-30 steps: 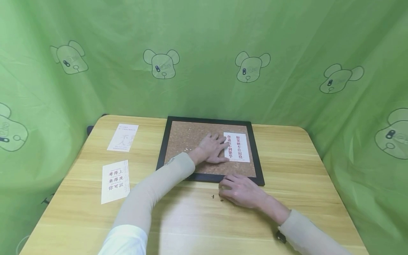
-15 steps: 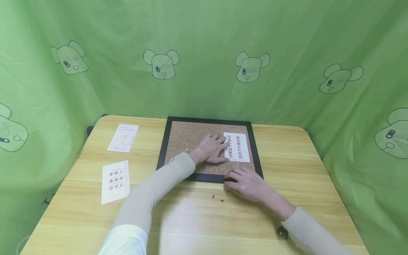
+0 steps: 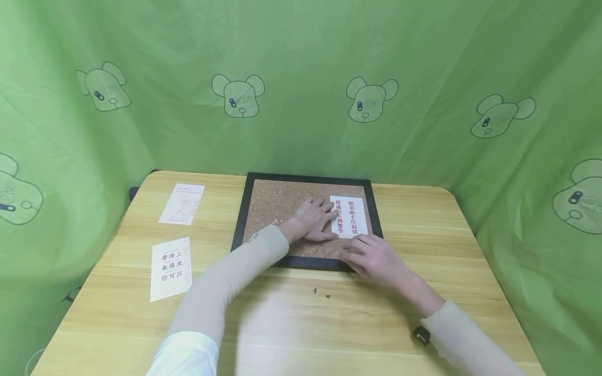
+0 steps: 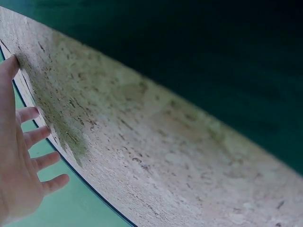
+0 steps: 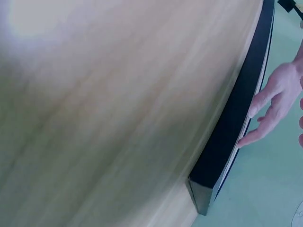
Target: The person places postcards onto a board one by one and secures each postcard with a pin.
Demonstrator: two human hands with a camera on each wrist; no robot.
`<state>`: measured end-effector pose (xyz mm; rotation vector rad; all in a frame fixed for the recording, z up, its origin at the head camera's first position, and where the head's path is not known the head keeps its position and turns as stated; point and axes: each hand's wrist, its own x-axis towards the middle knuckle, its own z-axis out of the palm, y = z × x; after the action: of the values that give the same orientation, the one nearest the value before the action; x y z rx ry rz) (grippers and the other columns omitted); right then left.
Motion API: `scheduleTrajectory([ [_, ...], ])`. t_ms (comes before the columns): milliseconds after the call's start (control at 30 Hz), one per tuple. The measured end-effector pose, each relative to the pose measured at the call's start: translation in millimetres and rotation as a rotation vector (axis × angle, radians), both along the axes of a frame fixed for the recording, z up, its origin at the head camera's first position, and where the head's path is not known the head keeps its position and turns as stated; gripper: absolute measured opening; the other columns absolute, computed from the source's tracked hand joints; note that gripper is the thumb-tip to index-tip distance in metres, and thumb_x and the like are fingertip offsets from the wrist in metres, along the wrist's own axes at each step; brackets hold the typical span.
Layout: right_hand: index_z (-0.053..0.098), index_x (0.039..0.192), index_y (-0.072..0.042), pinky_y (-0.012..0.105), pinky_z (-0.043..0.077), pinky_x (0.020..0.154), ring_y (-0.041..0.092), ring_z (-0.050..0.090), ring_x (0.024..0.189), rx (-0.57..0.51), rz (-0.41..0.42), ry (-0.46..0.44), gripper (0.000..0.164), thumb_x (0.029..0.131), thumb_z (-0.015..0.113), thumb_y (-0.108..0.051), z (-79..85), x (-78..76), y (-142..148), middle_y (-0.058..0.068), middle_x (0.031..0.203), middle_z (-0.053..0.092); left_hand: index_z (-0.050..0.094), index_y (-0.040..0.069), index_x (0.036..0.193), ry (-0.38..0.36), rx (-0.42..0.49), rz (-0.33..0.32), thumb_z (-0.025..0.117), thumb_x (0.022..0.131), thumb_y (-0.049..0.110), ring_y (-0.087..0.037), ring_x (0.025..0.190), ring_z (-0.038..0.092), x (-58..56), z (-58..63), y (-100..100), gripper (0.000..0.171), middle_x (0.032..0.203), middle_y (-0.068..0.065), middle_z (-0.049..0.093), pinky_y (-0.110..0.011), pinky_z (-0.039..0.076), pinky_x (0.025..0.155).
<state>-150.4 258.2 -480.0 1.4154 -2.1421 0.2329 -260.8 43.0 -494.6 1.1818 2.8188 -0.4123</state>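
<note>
My left hand [image 3: 312, 219] lies flat with spread fingers on a black-framed cork board [image 3: 270, 201]. Its fingertips rest on the left edge of a white card [image 3: 352, 219] with red vertical characters. In the left wrist view, the same hand [image 4: 16, 161] shows with fingers apart against the cork. Over the front frame edge, my right hand [image 3: 373, 261] bends its fingers down just below the card's lower right corner. In the right wrist view, this hand [image 5: 281, 94] has its fingertips at the board; I cannot tell whether it holds anything.
Two small dark thumbtacks [image 3: 314, 290] lie on the wooden table [image 3: 282, 334] before the board. A printed card [image 3: 171, 269] and another pale card [image 3: 183, 203] lie at the left. Small light bits [image 3: 277, 221] sit on the cork. A green curtain [image 3: 301, 141] hangs around the table.
My right hand has moved from beside the thumbtacks, forward and right, over the board's front edge to the card's lower right corner. The left hand and card have stayed put.
</note>
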Motion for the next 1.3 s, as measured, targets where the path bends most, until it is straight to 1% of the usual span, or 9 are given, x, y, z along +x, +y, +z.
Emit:
scheduleTrajectory([
  [100, 0.081, 0.098, -0.011, 0.036, 0.060, 0.076, 0.023, 0.071, 0.089, -0.033, -0.005, -0.014, 0.017, 0.085, 0.075, -0.020, 2.5, -3.5, 3.8, 0.005, 0.097, 0.079, 0.033, 0.031, 0.166, 0.000, 0.008, -0.002, 0.030, 0.099, 0.083, -0.030, 0.154, 0.041, 0.1, 0.6, -0.3, 0.085, 0.168, -0.001, 0.042, -0.051, 0.040, 0.124],
  [200, 0.081, 0.099, -0.008, 0.037, 0.060, 0.076, 0.024, 0.070, 0.088, -0.055, -0.016, -0.036, 0.020, 0.080, 0.080, -0.016, 5.0, -7.0, 8.9, 0.007, 0.097, 0.079, 0.033, 0.030, 0.166, -0.004, 0.006, -0.003, 0.030, 0.099, 0.082, -0.030, 0.154, 0.041, 0.2, 1.1, -0.3, 0.084, 0.168, -0.001, 0.041, -0.052, 0.039, 0.125],
  [400, 0.081, 0.100, -0.008, 0.038, 0.059, 0.072, 0.024, 0.068, 0.087, -0.047, -0.059, -0.022, 0.028, 0.072, 0.084, -0.009, 7.8, -16.2, 20.6, 0.008, 0.099, 0.076, 0.033, 0.031, 0.166, 0.005, 0.002, -0.007, 0.029, 0.099, 0.083, -0.029, 0.152, 0.043, 0.6, 1.6, -0.5, 0.084, 0.167, -0.001, 0.043, -0.050, 0.041, 0.123],
  [467, 0.081, 0.101, -0.009, 0.039, 0.060, 0.071, 0.025, 0.068, 0.086, -0.045, -0.071, -0.009, 0.029, 0.072, 0.085, -0.010, 7.7, -19.8, 24.3, 0.009, 0.099, 0.076, 0.034, 0.031, 0.165, 0.011, 0.000, -0.010, 0.028, 0.099, 0.083, -0.028, 0.151, 0.044, 0.6, 1.5, -0.6, 0.084, 0.166, -0.001, 0.043, -0.049, 0.042, 0.121],
  [600, 0.081, 0.100, -0.010, 0.043, 0.062, 0.076, 0.026, 0.070, 0.088, -0.049, -0.105, -0.010, 0.030, 0.071, 0.087, -0.011, 7.2, -25.7, 30.9, 0.010, 0.099, 0.076, 0.035, 0.031, 0.165, 0.018, -0.002, -0.013, 0.029, 0.099, 0.083, -0.028, 0.150, 0.045, 0.9, 1.6, -0.6, 0.084, 0.166, -0.001, 0.044, -0.048, 0.043, 0.120],
  [700, 0.082, 0.099, -0.010, 0.044, 0.063, 0.078, 0.027, 0.071, 0.088, -0.053, -0.130, -0.027, 0.028, 0.072, 0.086, -0.011, 6.2, -28.9, 34.9, 0.010, 0.099, 0.076, 0.035, 0.031, 0.165, 0.017, 0.000, -0.014, 0.030, 0.099, 0.083, -0.029, 0.150, 0.045, 1.0, 1.8, -0.6, 0.084, 0.166, -0.001, 0.044, -0.050, 0.043, 0.121],
  [833, 0.082, 0.099, -0.010, 0.043, 0.063, 0.076, 0.026, 0.071, 0.086, -0.069, -0.139, -0.050, 0.025, 0.074, 0.084, -0.010, 4.2, -33.7, 38.7, 0.010, 0.098, 0.077, 0.035, 0.030, 0.165, 0.017, 0.002, -0.016, 0.030, 0.099, 0.083, -0.030, 0.151, 0.044, 0.9, 1.7, -0.3, 0.084, 0.166, -0.001, 0.044, -0.052, 0.041, 0.123],
  [1100, 0.081, 0.095, -0.008, 0.039, 0.060, 0.070, 0.026, 0.068, 0.084, -0.087, -0.161, -0.032, 0.015, 0.081, 0.080, -0.012, 1.5, -46.7, 43.4, 0.011, 0.098, 0.076, 0.033, 0.030, 0.166, 0.000, 0.004, -0.013, 0.030, 0.099, 0.082, -0.031, 0.154, 0.041, 0.7, 2.0, 0.1, 0.085, 0.168, -0.002, 0.041, -0.053, 0.038, 0.126],
  [1300, 0.080, 0.096, -0.007, 0.040, 0.061, 0.072, 0.026, 0.069, 0.085, -0.073, -0.209, -0.039, 0.014, 0.084, 0.079, -0.015, 0.6, -53.6, 46.9, 0.011, 0.098, 0.076, 0.031, 0.029, 0.167, -0.024, 0.003, -0.010, 0.029, 0.100, 0.081, -0.032, 0.156, 0.038, 1.4, 2.5, 0.4, 0.085, 0.171, -0.003, 0.038, -0.055, 0.036, 0.128],
])
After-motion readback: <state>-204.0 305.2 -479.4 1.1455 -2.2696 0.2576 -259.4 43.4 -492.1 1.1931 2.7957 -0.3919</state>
